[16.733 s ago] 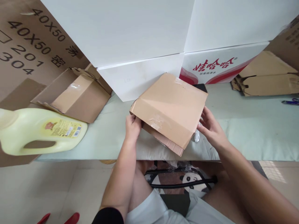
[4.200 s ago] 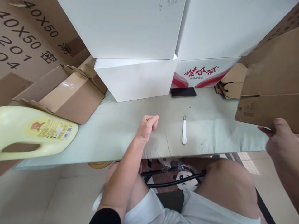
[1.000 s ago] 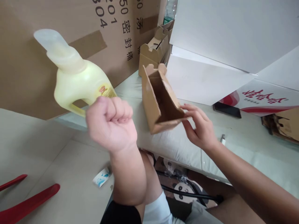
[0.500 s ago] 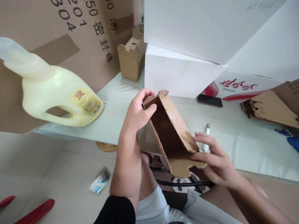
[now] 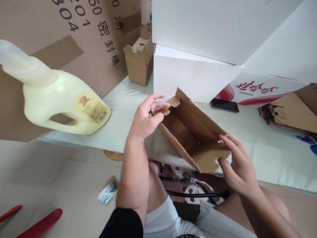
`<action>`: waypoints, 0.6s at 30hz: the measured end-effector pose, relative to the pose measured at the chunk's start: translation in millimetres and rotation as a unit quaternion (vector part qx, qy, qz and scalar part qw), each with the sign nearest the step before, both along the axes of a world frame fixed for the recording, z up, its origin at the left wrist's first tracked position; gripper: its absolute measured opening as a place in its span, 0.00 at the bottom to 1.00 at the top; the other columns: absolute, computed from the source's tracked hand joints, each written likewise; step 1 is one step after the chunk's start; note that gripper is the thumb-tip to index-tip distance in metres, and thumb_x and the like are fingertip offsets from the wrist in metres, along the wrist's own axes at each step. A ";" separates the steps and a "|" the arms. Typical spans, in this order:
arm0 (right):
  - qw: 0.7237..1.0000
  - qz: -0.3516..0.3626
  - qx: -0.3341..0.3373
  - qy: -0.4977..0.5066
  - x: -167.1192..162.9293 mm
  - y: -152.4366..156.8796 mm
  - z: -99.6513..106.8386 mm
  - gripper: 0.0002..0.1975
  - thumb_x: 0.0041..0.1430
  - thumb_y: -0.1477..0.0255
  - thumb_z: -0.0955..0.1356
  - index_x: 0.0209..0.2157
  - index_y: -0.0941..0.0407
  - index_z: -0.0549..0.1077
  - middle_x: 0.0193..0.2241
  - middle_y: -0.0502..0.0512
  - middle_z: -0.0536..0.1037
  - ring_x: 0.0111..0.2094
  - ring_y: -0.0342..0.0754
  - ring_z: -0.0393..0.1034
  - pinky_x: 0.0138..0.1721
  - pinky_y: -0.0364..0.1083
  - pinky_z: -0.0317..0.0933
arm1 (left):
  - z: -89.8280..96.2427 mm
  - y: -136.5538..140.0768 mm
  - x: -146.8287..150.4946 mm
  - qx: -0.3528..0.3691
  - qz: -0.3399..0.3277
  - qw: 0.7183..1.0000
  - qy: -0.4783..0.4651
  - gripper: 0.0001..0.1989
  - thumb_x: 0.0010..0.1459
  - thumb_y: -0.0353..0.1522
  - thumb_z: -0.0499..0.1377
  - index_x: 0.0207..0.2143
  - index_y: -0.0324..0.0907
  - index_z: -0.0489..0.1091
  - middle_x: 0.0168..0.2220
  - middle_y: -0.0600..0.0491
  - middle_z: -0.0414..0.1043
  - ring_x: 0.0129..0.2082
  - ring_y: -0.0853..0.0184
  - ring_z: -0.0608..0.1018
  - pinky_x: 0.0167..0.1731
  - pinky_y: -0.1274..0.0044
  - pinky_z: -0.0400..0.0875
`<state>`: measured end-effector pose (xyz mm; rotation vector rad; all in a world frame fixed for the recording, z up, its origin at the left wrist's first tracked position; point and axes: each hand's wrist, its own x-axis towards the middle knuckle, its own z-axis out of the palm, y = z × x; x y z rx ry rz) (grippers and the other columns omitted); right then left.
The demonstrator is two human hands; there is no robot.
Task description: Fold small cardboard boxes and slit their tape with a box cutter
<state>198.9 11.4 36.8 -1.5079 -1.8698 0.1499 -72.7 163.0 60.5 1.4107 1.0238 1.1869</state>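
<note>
A brown cardboard box (image 5: 184, 132) is held tilted above my lap at the table's edge, its open top facing me. My left hand (image 5: 148, 117) is closed round its left end, the thumb and fingers at a folded-in scalloped flap (image 5: 162, 112). At the right end my right hand (image 5: 237, 162) grips the box, fingers at the far corner and thumb by the notched flap (image 5: 210, 163). The inside of the box shows bare cardboard walls.
A yellow detergent bottle (image 5: 61, 99) stands on the left of the pale tabletop (image 5: 119, 122). Farther back are a small cardboard box (image 5: 138, 62), white boxes (image 5: 193, 76), and a phone (image 5: 225, 105). Flattened cardboard (image 5: 294, 112) lies at the right.
The box's far wall has swung outward, so its top gapes wider. My right hand has moved up and right with that end. The white cutter behind it is now hidden.
</note>
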 end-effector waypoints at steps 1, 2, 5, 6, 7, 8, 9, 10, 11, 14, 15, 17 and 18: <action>1.000 -0.012 -0.002 0.012 -1.6 1.6 -1.9 0.31 0.64 0.76 0.64 0.67 0.43 0.65 0.61 0.60 0.71 0.62 0.61 0.68 0.59 0.65 0.65 | -0.6 0.1 0.8 -0.001 -0.005 1.000 -0.005 0.25 0.46 0.24 0.58 0.48 0.47 0.74 0.42 0.51 0.83 0.46 0.58 0.83 0.48 0.67 0.78; 0.999 -0.022 -0.003 0.025 -3.4 3.3 -3.7 0.29 0.65 0.74 0.64 0.66 0.44 0.66 0.61 0.60 0.72 0.62 0.61 0.67 0.60 0.66 0.64 | -1.2 0.2 1.4 -0.002 -0.011 1.000 -0.008 0.24 0.46 0.24 0.58 0.47 0.47 0.74 0.42 0.51 0.83 0.46 0.58 0.83 0.48 0.67 0.78; 0.997 -0.037 -0.011 0.061 -8.9 8.5 -8.2 0.25 0.67 0.71 0.63 0.64 0.47 0.67 0.61 0.62 0.71 0.62 0.61 0.67 0.59 0.65 0.66 | -2.0 0.6 2.3 -0.001 -0.030 1.000 -0.010 0.21 0.46 0.24 0.58 0.44 0.47 0.75 0.46 0.51 0.81 0.47 0.58 0.83 0.49 0.67 0.78; 0.997 -0.039 -0.018 0.072 -10.7 10.1 -9.7 0.25 0.67 0.70 0.63 0.64 0.47 0.67 0.61 0.62 0.71 0.62 0.61 0.67 0.58 0.64 0.68 | -1.7 0.7 2.4 0.002 -0.032 0.999 -0.009 0.20 0.46 0.24 0.57 0.43 0.46 0.76 0.46 0.50 0.81 0.48 0.58 0.83 0.49 0.67 0.78; 0.996 -0.039 -0.024 0.080 -12.4 11.5 -11.2 0.25 0.68 0.69 0.63 0.65 0.47 0.66 0.61 0.63 0.70 0.63 0.61 0.66 0.56 0.63 0.69 | -1.2 0.6 2.5 0.005 -0.034 0.999 -0.008 0.20 0.46 0.23 0.57 0.42 0.46 0.76 0.47 0.50 0.80 0.48 0.58 0.82 0.49 0.68 0.78; 0.995 -0.038 -0.030 0.084 -14.2 12.9 -12.8 0.25 0.69 0.68 0.63 0.65 0.47 0.65 0.61 0.63 0.70 0.63 0.61 0.66 0.56 0.62 0.69 | -0.6 0.6 2.6 0.007 -0.034 0.999 -0.007 0.20 0.46 0.23 0.57 0.41 0.46 0.76 0.46 0.50 0.80 0.48 0.58 0.82 0.49 0.69 0.78; 0.995 -0.041 -0.034 0.082 -16.0 14.3 -14.5 0.25 0.69 0.68 0.63 0.66 0.47 0.64 0.61 0.63 0.70 0.63 0.61 0.66 0.56 0.63 0.69 | 0.0 0.5 2.7 0.008 -0.035 0.999 -0.007 0.19 0.46 0.23 0.57 0.40 0.46 0.76 0.46 0.50 0.79 0.48 0.58 0.82 0.49 0.69 0.78; 0.995 -0.046 -0.038 0.076 -17.8 15.7 -16.3 0.25 0.69 0.67 0.64 0.66 0.46 0.64 0.61 0.62 0.70 0.63 0.61 0.66 0.57 0.64 0.68 | 0.5 0.4 3.0 0.008 -0.035 0.999 -0.007 0.19 0.46 0.23 0.57 0.40 0.46 0.76 0.46 0.51 0.79 0.49 0.58 0.82 0.48 0.70 0.78; 0.996 -0.052 -0.039 0.069 -19.7 17.2 -18.2 0.26 0.68 0.67 0.65 0.66 0.47 0.63 0.60 0.62 0.70 0.63 0.61 0.66 0.59 0.65 0.67 | 0.7 0.4 3.4 0.007 -0.035 0.999 -0.006 0.18 0.47 0.23 0.57 0.40 0.46 0.76 0.46 0.51 0.79 0.49 0.58 0.82 0.48 0.70 0.78; 0.995 -0.059 -0.031 0.070 -25.3 21.6 -24.9 0.29 0.66 0.68 0.67 0.66 0.47 0.61 0.59 0.63 0.69 0.63 0.61 0.66 0.61 0.66 0.64 | -1.2 1.3 5.6 0.009 -0.031 0.999 0.001 0.14 0.52 0.27 0.59 0.41 0.46 0.75 0.47 0.51 0.79 0.49 0.58 0.82 0.48 0.69 0.77; 0.995 -0.053 -0.021 0.086 -26.9 22.7 -27.3 0.30 0.66 0.68 0.68 0.67 0.47 0.59 0.60 0.63 0.69 0.63 0.60 0.66 0.62 0.66 0.64 | -3.0 2.0 6.7 0.012 -0.028 1.000 0.005 0.12 0.54 0.29 0.61 0.42 0.46 0.75 0.48 0.50 0.79 0.49 0.58 0.82 0.49 0.69 0.77; 0.991 -0.034 0.005 0.130 -29.3 23.9 -31.8 0.33 0.65 0.70 0.68 0.67 0.44 0.53 0.61 0.62 0.68 0.63 0.59 0.66 0.62 0.66 0.64 | -8.6 4.4 9.4 0.026 -0.020 0.999 0.010 0.13 0.58 0.35 0.64 0.46 0.47 0.74 0.51 0.49 0.78 0.49 0.59 0.81 0.50 0.69 0.76; 0.988 -0.026 0.013 0.150 -30.0 24.0 -33.5 0.35 0.65 0.71 0.68 0.68 0.42 0.50 0.61 0.62 0.68 0.64 0.58 0.66 0.62 0.65 0.64 | -12.1 6.0 10.9 0.033 -0.015 0.999 0.012 0.15 0.58 0.39 0.66 0.48 0.47 0.73 0.54 0.48 0.76 0.50 0.59 0.81 0.50 0.69 0.76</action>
